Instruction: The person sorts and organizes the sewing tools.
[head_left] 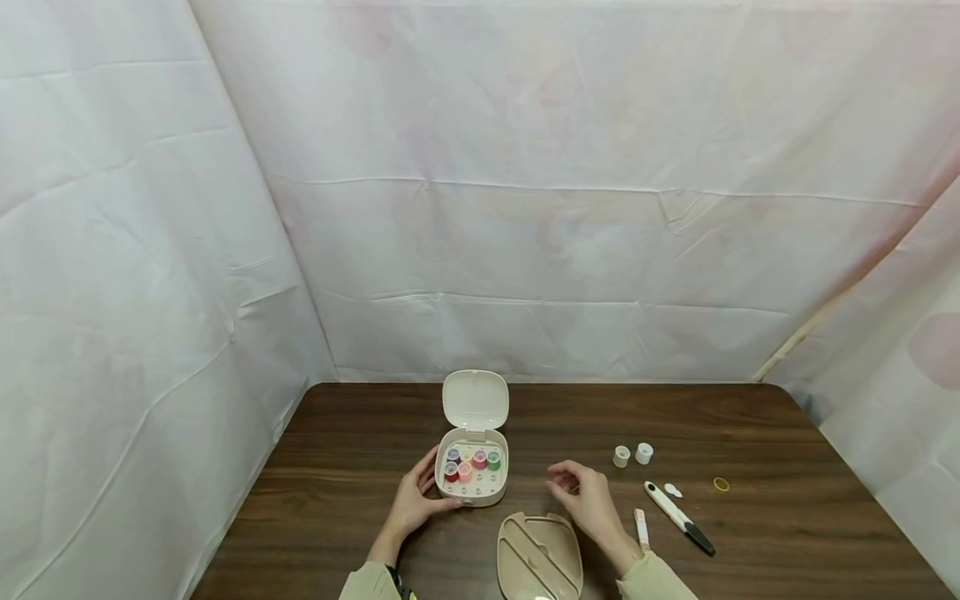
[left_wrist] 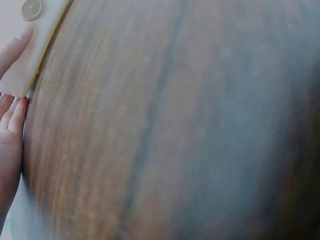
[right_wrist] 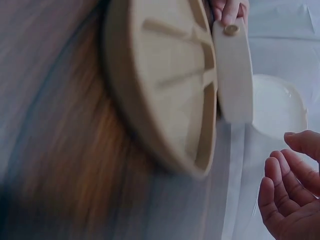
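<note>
A cream sewing box (head_left: 487,501) stands on the table with its lid (head_left: 476,400) raised. Inside, several coloured thread spools (head_left: 465,472) sit on the pegs of a white board, and the front pegs are bare. My left hand (head_left: 411,503) grips the box's near left corner, fingers along its side and thumb on the front. In the left wrist view the thumb lies beside the round clasp (left_wrist: 32,9). My right hand (head_left: 588,500) hovers right of the box, fingers loosely bent with nothing between them. Close by its wrist lies a beige divided tray (head_left: 540,556).
Two pale spools (head_left: 621,456) stand right of my right hand. Farther right lie a slim white tool with a black end (head_left: 678,517), a small white piece (head_left: 672,490) and a yellow ring (head_left: 722,484). A narrow white strip (head_left: 641,528) lies near the right sleeve. White cloth encloses the table.
</note>
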